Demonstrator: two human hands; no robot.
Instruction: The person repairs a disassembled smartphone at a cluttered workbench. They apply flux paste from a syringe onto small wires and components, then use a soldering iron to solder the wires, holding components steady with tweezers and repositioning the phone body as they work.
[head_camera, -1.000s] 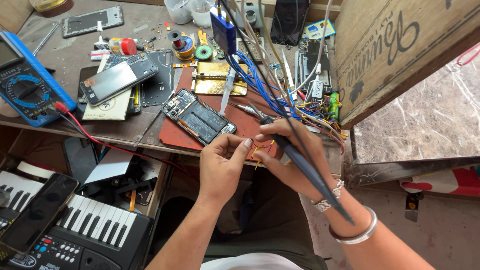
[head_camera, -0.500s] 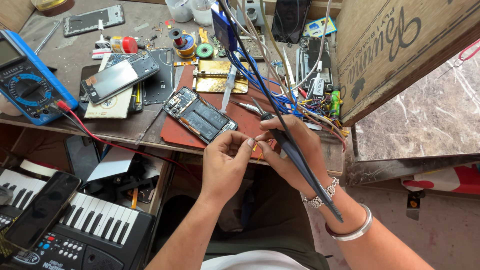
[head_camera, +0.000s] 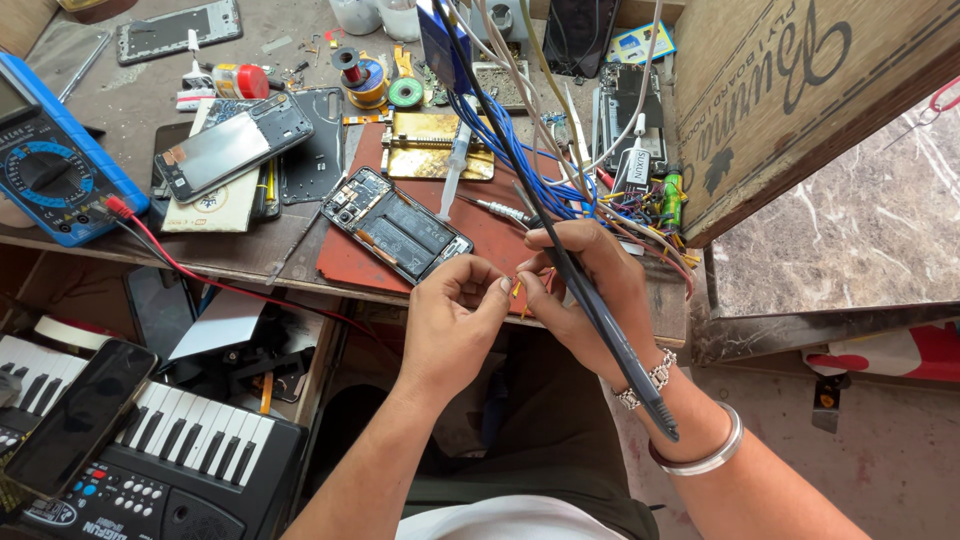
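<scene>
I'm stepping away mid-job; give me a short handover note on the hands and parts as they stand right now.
Left hand: fingers pinch one end of a tiny orange part, held above the bench edge.
Right hand: fingers pinch the part's other end; a long dark tool lies tucked along this hand and over the wrist.
Opened phone: back off, insides showing, lying on the red mat, untouched.
Nearby: blue multimeter at far left, blue wire bundle behind the hands.
Done: phone opened. Left: the small part is in the fingers, not yet on the phone.

Both hands' fingertips on a small orange part (head_camera: 517, 288); dark tweezers (head_camera: 600, 310) in right hand (head_camera: 585, 290)
</scene>
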